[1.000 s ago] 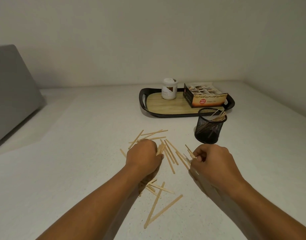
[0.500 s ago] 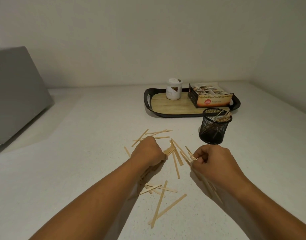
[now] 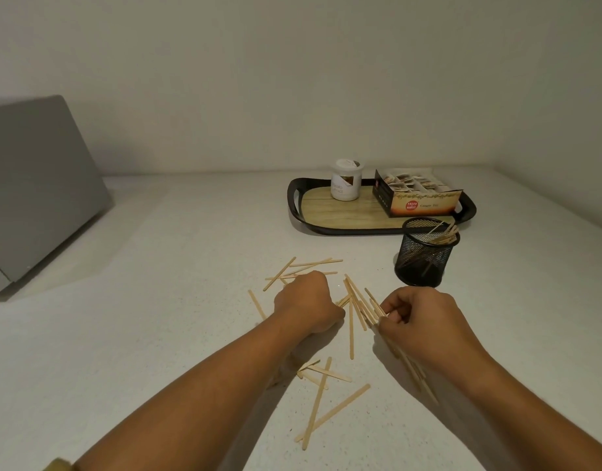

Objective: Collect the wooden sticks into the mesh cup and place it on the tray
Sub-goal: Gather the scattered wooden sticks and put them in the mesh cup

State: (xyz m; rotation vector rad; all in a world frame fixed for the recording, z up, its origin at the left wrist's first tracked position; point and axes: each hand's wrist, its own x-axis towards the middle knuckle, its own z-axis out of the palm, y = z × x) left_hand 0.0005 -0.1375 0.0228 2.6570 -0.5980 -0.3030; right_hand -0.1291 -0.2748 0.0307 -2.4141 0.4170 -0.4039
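The left hand (image 3: 306, 305) is closing in a fist on several thin pale wooden sticks (image 3: 351, 321); the right hand (image 3: 420, 319) is pinching a bundle. More are lying loose on the white counter (image 3: 156, 300). The black wire-mesh cup (image 3: 425, 254), partly filled, is standing just beside the dark-rimmed wood-look tray (image 3: 340, 219). Risk: an uneven bundle is liable to catch the rim and spill.

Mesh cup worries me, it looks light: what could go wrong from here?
1. The mesh cup stands close beyond the right hand; a loaded hand may knock it over, spilling its sticks.
2. Each grip holds several wooden sticks; some may slip.
3. The tray is crowded; little room for the cup.
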